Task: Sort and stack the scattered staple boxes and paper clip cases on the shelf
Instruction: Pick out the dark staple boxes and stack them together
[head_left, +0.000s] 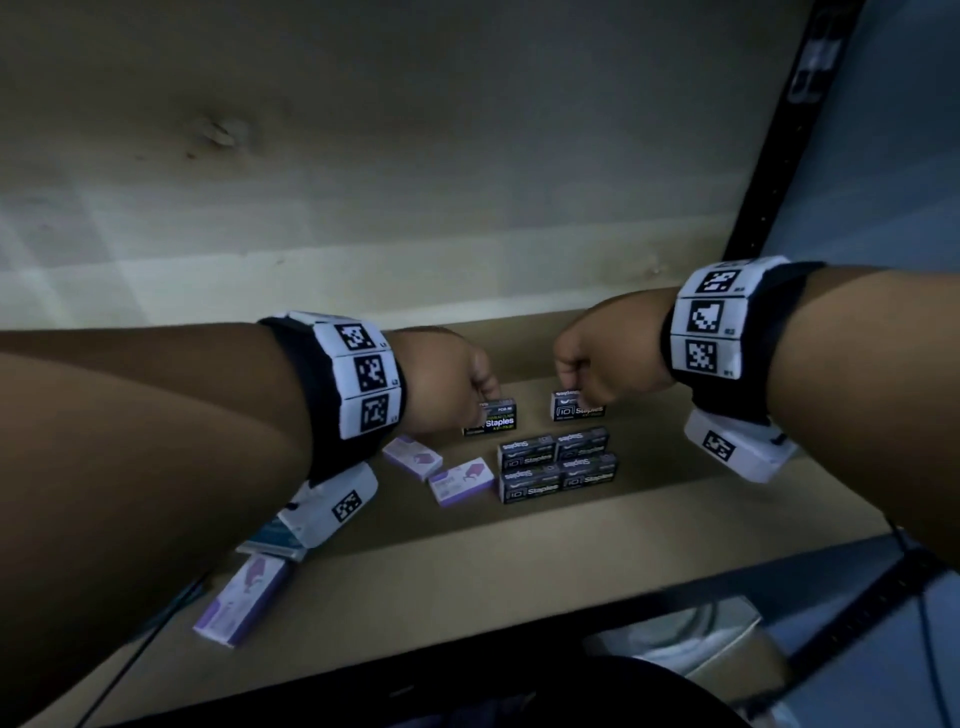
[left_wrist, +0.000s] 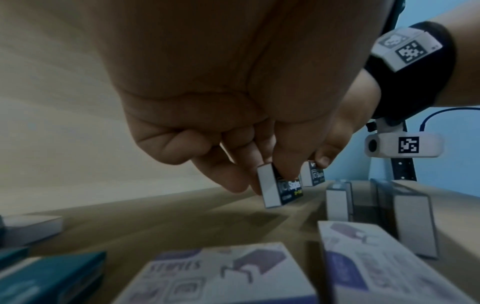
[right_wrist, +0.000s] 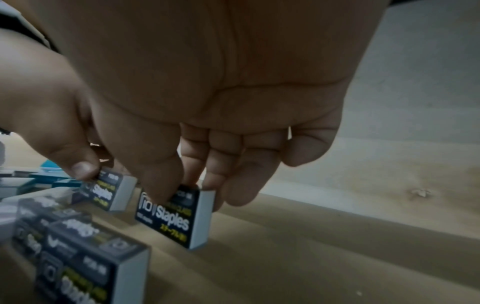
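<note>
Purple boxes (head_left: 461, 480) lie nearest, just below the left hand (head_left: 441, 379). Each hand pinches one black staple box: left box (head_left: 496, 415), right hand (head_left: 597, 353) on right box (head_left: 571, 408), beyond the stack (head_left: 558, 465). Small, stiff, likely dense; grip the long sides.

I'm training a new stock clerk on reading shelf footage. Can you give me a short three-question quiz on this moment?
1. True or false: each hand pinches its own black staple box.
2. How many black staple boxes sit in the tidy block near the shelf front? A) two B) four C) six
3. Fill in: the loose boxes left of that block are ____ in colour.

Key
1. True: left hand pinches the left black box; right hand pinches the right black box.
2. B: the block is two by two.
3. Purple: the purple boxes.
</note>
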